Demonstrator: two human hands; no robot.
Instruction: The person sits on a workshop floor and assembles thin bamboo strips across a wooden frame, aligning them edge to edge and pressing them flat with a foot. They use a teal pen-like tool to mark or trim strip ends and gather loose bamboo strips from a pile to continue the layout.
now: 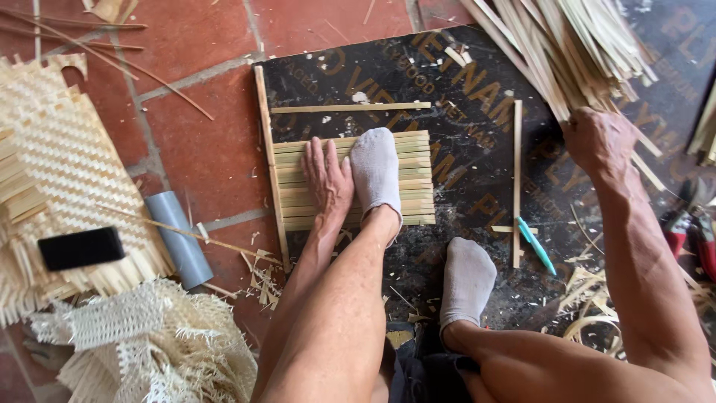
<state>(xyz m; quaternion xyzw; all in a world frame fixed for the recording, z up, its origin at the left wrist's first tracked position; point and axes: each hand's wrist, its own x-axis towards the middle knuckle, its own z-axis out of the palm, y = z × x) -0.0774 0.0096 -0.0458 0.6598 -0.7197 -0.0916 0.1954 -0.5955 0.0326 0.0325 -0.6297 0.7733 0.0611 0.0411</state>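
Observation:
A row of flat bamboo strips [418, 179] lies side by side on a dark board [477, 97]. My left hand [326, 179] presses flat on these strips, fingers apart, beside my grey-socked foot [375, 172], which also rests on them. My right hand [597, 138] reaches far right and grips a bundle of loose bamboo strips [567, 45] at its lower end. One upright strip [264, 149] edges the row on the left; another single strip [516, 179] lies to the right. My other socked foot [466, 283] rests on the board nearer me.
Woven bamboo mats [60, 172] are stacked at left with a black block [80, 248] on top. A grey pipe piece [179, 239] lies on the red tile floor. A teal pen [537, 246] lies on the board. Frayed scraps [149, 343] pile at bottom left; red-handled tools [690, 227] at right.

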